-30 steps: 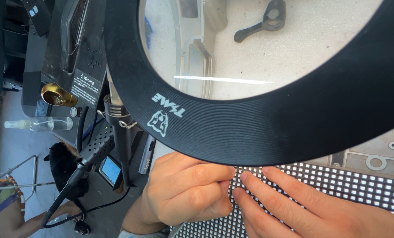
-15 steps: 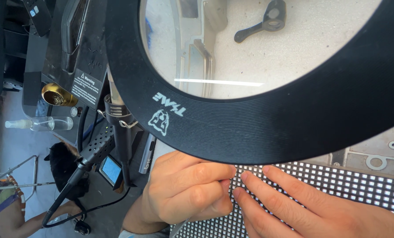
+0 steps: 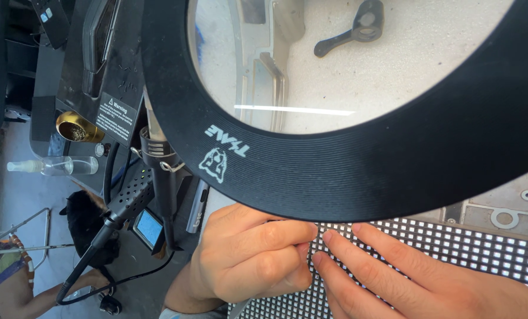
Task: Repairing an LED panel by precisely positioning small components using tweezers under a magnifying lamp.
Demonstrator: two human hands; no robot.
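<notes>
A black panel studded with rows of small white square dots (image 3: 471, 248) lies at the bottom of the head view. My left hand (image 3: 252, 260) rests at its left edge with the fingers curled, fingertips meeting my right hand's; nothing shows in its grip. My right hand (image 3: 418, 277) lies flat on the panel, fingers stretched out towards the left hand and pressing on the dots. A large round magnifier with a thick black ribbed rim (image 3: 347, 177) hangs just above both hands and hides the panel's upper part.
Left of the hands stand a soldering iron in its metal holder (image 3: 157, 171), a brass-wool tip cleaner (image 3: 75, 127), a clear bottle (image 3: 57, 166), a small screened device (image 3: 150, 227) and black cables (image 3: 98, 248). Another person's arm in a patterned sleeve (image 3: 4, 277) shows at bottom left.
</notes>
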